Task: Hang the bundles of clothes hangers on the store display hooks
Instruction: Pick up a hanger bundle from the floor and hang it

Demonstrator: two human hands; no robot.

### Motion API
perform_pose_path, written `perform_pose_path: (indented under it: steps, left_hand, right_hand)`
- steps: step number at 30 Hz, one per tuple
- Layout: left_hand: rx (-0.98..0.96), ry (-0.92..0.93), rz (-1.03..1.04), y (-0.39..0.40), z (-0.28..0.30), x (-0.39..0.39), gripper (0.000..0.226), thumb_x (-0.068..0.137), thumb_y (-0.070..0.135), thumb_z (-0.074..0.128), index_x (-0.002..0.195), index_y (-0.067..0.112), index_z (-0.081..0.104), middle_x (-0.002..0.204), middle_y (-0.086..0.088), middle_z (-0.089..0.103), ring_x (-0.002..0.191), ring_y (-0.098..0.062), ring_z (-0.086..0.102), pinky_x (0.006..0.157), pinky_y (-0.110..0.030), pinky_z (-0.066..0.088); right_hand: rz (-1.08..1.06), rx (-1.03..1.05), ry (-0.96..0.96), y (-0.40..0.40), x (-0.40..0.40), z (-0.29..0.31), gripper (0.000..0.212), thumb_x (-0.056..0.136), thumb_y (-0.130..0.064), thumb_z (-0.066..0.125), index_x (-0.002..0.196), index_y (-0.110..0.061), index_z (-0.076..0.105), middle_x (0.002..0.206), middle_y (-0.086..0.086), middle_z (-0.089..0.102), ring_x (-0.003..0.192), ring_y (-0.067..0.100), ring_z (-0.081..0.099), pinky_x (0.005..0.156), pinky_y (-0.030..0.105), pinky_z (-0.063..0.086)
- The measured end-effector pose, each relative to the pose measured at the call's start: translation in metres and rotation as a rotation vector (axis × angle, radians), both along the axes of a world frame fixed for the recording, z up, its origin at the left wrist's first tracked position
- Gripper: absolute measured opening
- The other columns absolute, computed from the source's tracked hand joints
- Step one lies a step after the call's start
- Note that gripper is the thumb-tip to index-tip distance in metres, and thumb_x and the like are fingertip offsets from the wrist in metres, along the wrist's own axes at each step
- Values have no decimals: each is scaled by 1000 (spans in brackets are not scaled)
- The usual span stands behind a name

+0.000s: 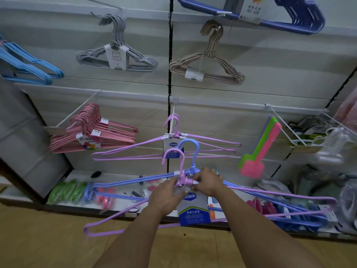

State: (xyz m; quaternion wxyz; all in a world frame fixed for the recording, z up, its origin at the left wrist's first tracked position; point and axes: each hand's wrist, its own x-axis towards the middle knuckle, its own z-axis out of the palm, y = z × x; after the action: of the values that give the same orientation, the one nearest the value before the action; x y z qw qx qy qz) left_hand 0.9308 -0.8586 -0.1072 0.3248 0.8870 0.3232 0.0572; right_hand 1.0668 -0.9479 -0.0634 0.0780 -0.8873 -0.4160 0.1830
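- My left hand (pixel 167 194) and right hand (pixel 207 182) meet at the necks of two hanger bundles, held up in front of the display wall (pixel 251 89).
- The left hand's fingers curl round the neck of the purple bundle (pixel 104 229), just under its hook, which stands upright above my knuckles.
- The right hand pinches the same joint from the other side, at the white tie where the purple neck touches the blue bundle (pixel 135 180); which bundle each fingertip bears on I cannot tell.
- The blue bundle lies right behind the purple one, its hook taller and just to the right, its arms spreading left and right past both hands.
- A blue and white label (pixel 194 211) hangs from the held bundles, below my hands and between my forearms.
- Straight above my hands, a white hook (pixel 172 120) juts from the wall rail and already carries a purple bundle, the hung bundle (pixel 212 146), with its own label.
- The two held hooks reach up to the lower bar of the hung bundle but sit below the white hook, apart from it.
- Left of that are pink hangers (pixel 108 136) on another hook; above are grey hangers (pixel 116 57) and beige hangers (pixel 208 68).
- Right of the hung bundle lean pink and green swatters (pixel 257 157).
- The low shelf (pixel 81 175) behind my hands holds small packaged goods.
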Motion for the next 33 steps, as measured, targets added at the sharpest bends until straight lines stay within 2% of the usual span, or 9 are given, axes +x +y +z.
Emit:
perform_pose_path:
  steps: [4, 7, 12, 16, 22, 25, 28, 31, 33]
  left_hand:
    - [-30, -18, 41, 1, -4, 3, 30, 96, 36, 48, 119, 19, 54, 110, -5, 59, 98, -22, 57, 85, -39, 48]
    - [-80, 3, 67, 4, -10, -5, 29, 96, 36, 47, 117, 18, 54, 110, -4, 61, 98, -21, 60, 86, -41, 50]
    - [39, -13, 74, 5, -9, -7, 26, 97, 36, 45, 112, 17, 55, 102, -2, 64, 91, -17, 59, 77, -33, 46]
    - [111, 7, 36, 11, -9, -12, 24, 97, 35, 46, 112, 19, 57, 102, -2, 65, 90, -16, 58, 76, -30, 43]
    - [303, 128, 93, 15, -17, -26, 18, 96, 40, 46, 85, 26, 44, 88, 5, 58, 86, -16, 56, 79, -32, 40]
    - [357, 150, 149, 13, -21, -25, 18, 95, 41, 47, 87, 25, 48, 91, 5, 61, 88, -16, 57, 79, -30, 38]
    - [404, 216, 169, 10, -23, -21, 21, 96, 41, 45, 102, 22, 53, 101, 3, 62, 94, -15, 56, 83, -29, 38]
    - [416, 254, 194, 8, -24, -16, 25, 98, 39, 42, 113, 21, 52, 108, 2, 60, 102, -17, 55, 87, -30, 38]
    - [407, 266, 216, 6, -24, -14, 26, 99, 37, 41, 116, 21, 52, 110, 2, 60, 105, -17, 53, 88, -30, 37]
  right_hand:
    - [17, -1, 85, -2, 3, 9, 33, 86, -52, 57, 113, -36, 68, 126, 5, 54, 125, 30, 40, 108, 47, 27]
    - [-49, 64, 84, -5, 8, 15, 27, 92, -41, 51, 105, -28, 71, 115, 8, 53, 119, 30, 43, 100, 40, 30]
    - [83, -22, -189, -20, 14, -4, 26, 96, -24, 52, 116, -29, 68, 125, 6, 50, 119, 28, 44, 98, 34, 35]
    - [31, -40, -254, -27, 19, -14, 32, 96, -29, 50, 124, -19, 63, 130, 6, 52, 120, 27, 47, 96, 31, 38]
    - [-141, 36, -289, -41, 27, -8, 24, 90, -3, 49, 100, -12, 69, 96, 6, 62, 99, 26, 58, 82, 32, 45]
    - [-242, 147, -185, -45, 25, -15, 15, 86, 1, 50, 87, -14, 53, 87, 11, 56, 90, 31, 56, 68, 33, 36]
    - [-301, 228, -144, -49, 20, -24, 23, 87, -4, 56, 98, -14, 39, 98, 11, 59, 93, 32, 55, 67, 32, 32]
    - [-280, 138, -309, -58, 27, -30, 40, 88, -4, 53, 123, -17, 40, 113, 7, 60, 105, 27, 55, 81, 33, 39]
    - [-326, 77, -395, -68, 37, -32, 41, 90, -8, 50, 129, -19, 42, 117, 3, 58, 108, 22, 53, 87, 30, 39]
